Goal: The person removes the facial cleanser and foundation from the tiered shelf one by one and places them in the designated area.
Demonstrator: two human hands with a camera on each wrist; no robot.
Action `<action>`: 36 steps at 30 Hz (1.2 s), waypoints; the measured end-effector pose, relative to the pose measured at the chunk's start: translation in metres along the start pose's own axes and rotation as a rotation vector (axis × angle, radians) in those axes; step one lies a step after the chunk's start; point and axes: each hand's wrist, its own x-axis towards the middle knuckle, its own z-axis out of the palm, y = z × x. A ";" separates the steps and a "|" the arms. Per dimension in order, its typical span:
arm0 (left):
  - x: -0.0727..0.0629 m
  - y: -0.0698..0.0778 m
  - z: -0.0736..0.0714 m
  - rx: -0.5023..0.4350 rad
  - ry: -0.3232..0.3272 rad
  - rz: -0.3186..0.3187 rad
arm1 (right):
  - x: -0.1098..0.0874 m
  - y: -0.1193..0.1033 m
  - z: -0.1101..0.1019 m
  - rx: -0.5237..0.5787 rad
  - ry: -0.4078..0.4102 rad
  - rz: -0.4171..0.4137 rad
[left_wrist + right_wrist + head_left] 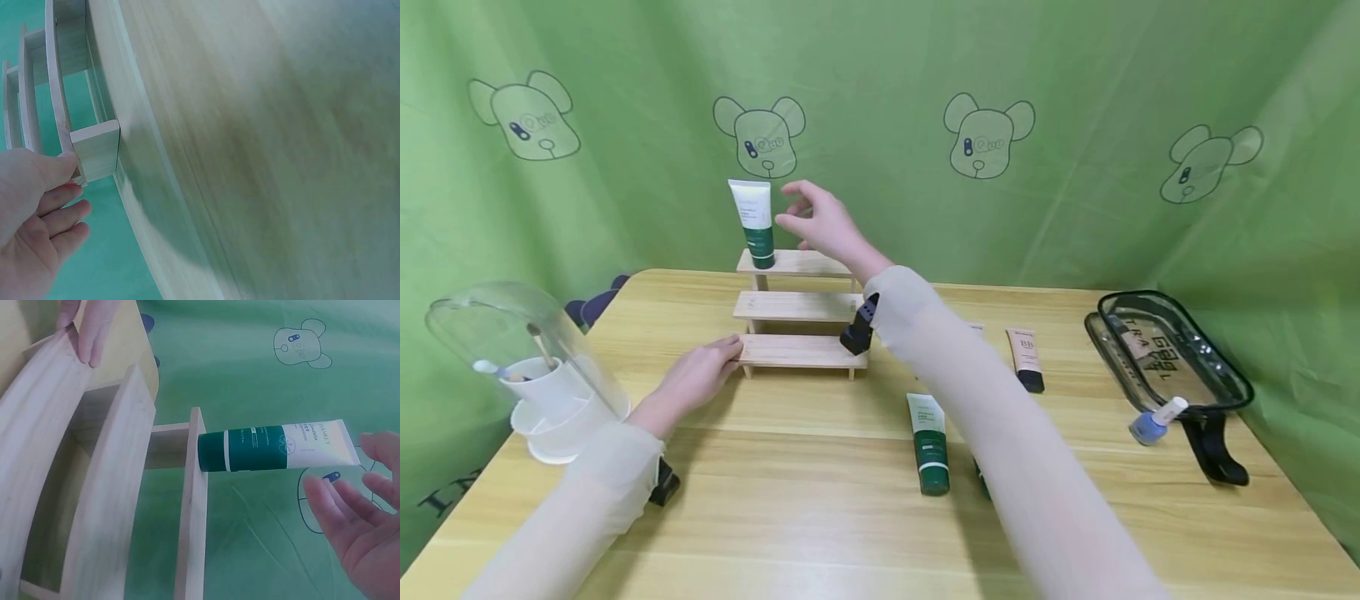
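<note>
A white and green squeeze tube stands upright on its cap at the left end of the top step of a three-tier wooden display rack. Just right of the tube is my right hand, fingers parted and slightly bent, with nothing between them. In the right wrist view a small gap shows between these fingertips and the tube's white crimped end. My left hand pinches the left end of the lowest step; its thumb lies on the board in the left wrist view.
A second green and white tube lies on the table, another partly hidden under my right sleeve. Behind are a pink BB tube, a blue nail polish bottle and a clear black-edged pouch. At left stands a domed brush holder.
</note>
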 end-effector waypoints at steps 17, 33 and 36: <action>-0.001 0.000 0.000 0.001 0.018 0.011 | 0.017 -0.012 0.016 -0.086 -0.031 0.024; 0.001 0.000 0.000 0.006 0.019 0.030 | 0.015 0.000 0.019 -0.020 0.213 -0.020; 0.002 0.000 0.000 0.007 0.019 0.032 | 0.013 0.001 0.019 -0.002 0.230 -0.034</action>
